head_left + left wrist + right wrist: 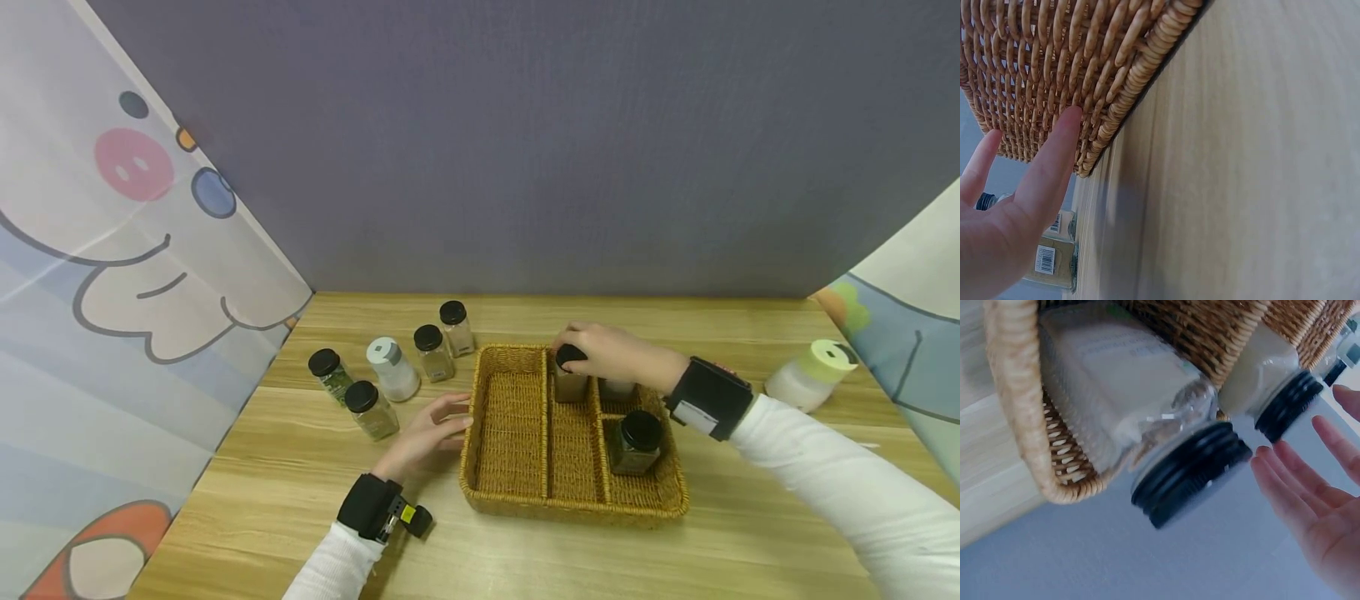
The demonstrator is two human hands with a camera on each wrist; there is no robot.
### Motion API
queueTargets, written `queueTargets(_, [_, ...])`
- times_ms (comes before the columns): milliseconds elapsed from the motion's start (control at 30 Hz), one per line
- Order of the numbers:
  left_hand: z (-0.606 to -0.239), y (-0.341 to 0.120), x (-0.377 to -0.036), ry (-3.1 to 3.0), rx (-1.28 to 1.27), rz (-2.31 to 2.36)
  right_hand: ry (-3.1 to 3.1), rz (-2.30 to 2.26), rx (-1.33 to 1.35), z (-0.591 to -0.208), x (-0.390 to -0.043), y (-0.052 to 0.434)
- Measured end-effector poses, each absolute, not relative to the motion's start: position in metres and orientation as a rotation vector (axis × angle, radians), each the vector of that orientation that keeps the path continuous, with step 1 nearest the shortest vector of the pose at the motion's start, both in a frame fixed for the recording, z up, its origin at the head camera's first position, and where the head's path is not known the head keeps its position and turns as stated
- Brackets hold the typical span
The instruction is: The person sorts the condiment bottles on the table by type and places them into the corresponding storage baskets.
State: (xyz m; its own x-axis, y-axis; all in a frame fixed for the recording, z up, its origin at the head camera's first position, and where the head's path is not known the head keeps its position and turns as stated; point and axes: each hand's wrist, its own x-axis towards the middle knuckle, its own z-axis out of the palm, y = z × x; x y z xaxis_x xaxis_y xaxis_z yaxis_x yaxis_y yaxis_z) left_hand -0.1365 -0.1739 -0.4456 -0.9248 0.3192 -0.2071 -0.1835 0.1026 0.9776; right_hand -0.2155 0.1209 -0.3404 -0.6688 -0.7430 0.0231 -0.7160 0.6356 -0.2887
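In the middle compartment of the basket, at its far end, a black-lidded jar is stood directly below the right hand. The jar's lid is flanked by the right hand's fingers, which are spread and only gently bent; in the right wrist view their tips are seen just beside the lid, and whether it is touched cannot be told. The far right compartment of the basket is filled by a pale jar with a black lid, partly hidden under the wrist, and in the near right compartment another black-lidded jar is held. Against the basket's left outer wall the left hand is placed, its fingers spread apart and a fingertip laid on the weave. Farther left of the basket, four black-lidded jars and a white-capped bottle are grouped on the table. Well to the basket's right, a bottle with a yellow-green cap is tilted in the view. Beyond the basket, the table is bordered by a grey panel.
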Motion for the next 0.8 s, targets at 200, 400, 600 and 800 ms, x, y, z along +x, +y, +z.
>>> queueTargets(200, [-0.438,-0.172,-0.134,2.004,0.131,1.883,2.796,-0.470,-1.275,-0.336,-0.218,0.129])
queueTargets(400, [-0.420,-0.168,-0.128,2.017,0.125,1.854,2.826,-0.500,-1.248,-0.335,-0.218,0.140])
queueTargets(600, [-0.429,-0.170,-0.132,2.001,0.123,1.872,2.872,-0.517,-1.209,-0.334,-0.218,0.155])
queueTargets(800, [-0.443,-0.174,-0.136,2.000,0.113,1.881,2.911,-0.531,-1.121,-0.333,-0.217,0.174])
